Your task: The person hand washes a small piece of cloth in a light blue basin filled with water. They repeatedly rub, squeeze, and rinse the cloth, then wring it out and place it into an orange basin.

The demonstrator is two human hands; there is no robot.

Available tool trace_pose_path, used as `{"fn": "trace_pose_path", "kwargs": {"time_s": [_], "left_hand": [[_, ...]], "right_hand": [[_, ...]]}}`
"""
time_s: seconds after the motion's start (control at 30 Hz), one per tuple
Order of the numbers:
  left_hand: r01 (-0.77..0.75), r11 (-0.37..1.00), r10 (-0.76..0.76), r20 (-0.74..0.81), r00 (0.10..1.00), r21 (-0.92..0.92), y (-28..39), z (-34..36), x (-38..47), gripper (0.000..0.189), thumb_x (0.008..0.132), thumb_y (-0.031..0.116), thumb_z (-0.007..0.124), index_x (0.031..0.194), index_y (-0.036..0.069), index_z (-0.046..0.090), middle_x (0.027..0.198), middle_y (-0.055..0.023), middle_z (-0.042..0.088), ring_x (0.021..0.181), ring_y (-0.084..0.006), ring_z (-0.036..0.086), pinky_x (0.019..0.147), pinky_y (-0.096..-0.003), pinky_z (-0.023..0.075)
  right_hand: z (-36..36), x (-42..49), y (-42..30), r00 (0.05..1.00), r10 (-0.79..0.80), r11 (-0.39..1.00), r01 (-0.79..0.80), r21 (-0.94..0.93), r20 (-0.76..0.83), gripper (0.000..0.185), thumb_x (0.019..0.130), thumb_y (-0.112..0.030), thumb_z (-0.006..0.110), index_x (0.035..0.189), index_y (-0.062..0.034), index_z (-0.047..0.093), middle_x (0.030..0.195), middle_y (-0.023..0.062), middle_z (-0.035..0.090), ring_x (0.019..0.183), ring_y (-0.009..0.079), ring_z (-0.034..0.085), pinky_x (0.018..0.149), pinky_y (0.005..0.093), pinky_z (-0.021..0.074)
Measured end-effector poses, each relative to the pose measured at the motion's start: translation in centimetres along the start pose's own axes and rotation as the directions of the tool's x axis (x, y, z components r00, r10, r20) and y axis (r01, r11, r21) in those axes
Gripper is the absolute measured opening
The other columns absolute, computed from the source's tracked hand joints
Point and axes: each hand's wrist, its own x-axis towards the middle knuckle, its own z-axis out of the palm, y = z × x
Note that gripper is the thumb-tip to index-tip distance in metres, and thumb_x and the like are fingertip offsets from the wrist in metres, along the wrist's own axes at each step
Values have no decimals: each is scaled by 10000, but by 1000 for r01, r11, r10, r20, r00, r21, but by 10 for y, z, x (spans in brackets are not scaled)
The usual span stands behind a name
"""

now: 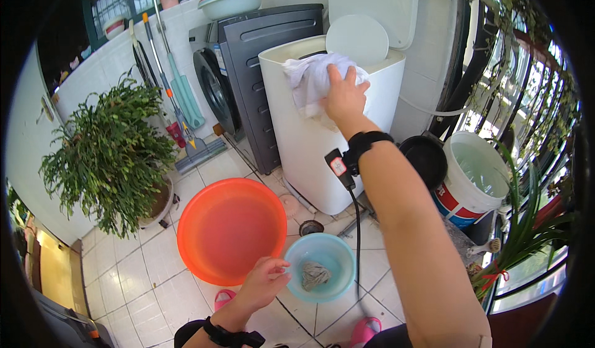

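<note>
My right hand grips a bunched white cloth at the front rim of a white top-loading machine, whose large lid stands raised. A smaller round inner lid is tilted up behind the cloth. The cloth hangs partly down the machine's front and hides part of the opening. My left hand is empty, its fingers loosely bent, over the floor between two basins. The orange plastic basin holds water. A grey wet-looking cloth lies in the smaller light-blue basin.
A dark front-loading washing machine stands left of the white machine, with basins stacked on top. A leafy potted plant, a broom, a black bucket and a white bucket of water flank the tiled floor. A black cable hangs from my right wrist.
</note>
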Motion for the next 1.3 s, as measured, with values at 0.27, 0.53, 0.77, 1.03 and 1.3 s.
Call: {"fn": "trace_pose_path", "kwargs": {"time_s": [0.27, 0.53, 0.77, 1.03, 1.3], "left_hand": [[-189, 973, 171, -131, 976, -136, 14, -33, -22, 212, 798, 112, 643, 988, 29, 599, 998, -112, 543, 872, -195, 572, 750, -307, 493], [-213, 937, 173, -163, 971, -275, 28, -58, -37, 155, 827, 130, 610, 958, 47, 596, 867, -27, 575, 789, -120, 546, 696, -267, 452], [-109, 905, 7, -243, 970, -410, 36, -72, -49, 160, 846, 192, 586, 948, 70, 596, 887, 11, 567, 825, -72, 516, 670, -246, 434], [-23, 977, -14, -171, 985, -210, 20, -65, -42, 189, 858, 155, 573, 1013, 48, 585, 957, -15, 570, 837, -102, 535, 676, -250, 452], [56, 998, -54, -130, 990, 11, -5, -48, -25, 201, 843, 92, 578, 1025, 8, 558, 958, -58, 552, 832, -131, 549, 664, -254, 462]], "right_hand": [[-42, -43, 23, 977, -115, 935, 167, 314, -178, 456, 664, -104, 648, 1113, -143, 575, 1032, 197, 604, 909, 381, 587, 805, 387, 483], [-52, -207, 40, 867, -34, 415, -440, 796, 497, 451, 663, 7, 662, 1097, 21, 539, 928, 117, 630, 841, 203, 607, 755, 333, 497], [7, -283, 52, 558, 137, 684, -651, 330, 819, 689, 728, -209, 715, 1325, -51, 408, 1076, 150, 603, 1051, 269, 561, 848, 380, 476], [3, -248, 211, 815, 10, 996, 41, -76, 579, 616, 730, -438, 670, 1135, 11, 552, 1178, 204, 558, 1112, 304, 524, 937, 395, 417], [53, -257, 323, 513, 593, 380, -858, 345, 621, 499, 688, -318, 790, 995, 25, 595, 783, 111, 652, 669, 245, 619, 663, 377, 481]]}}
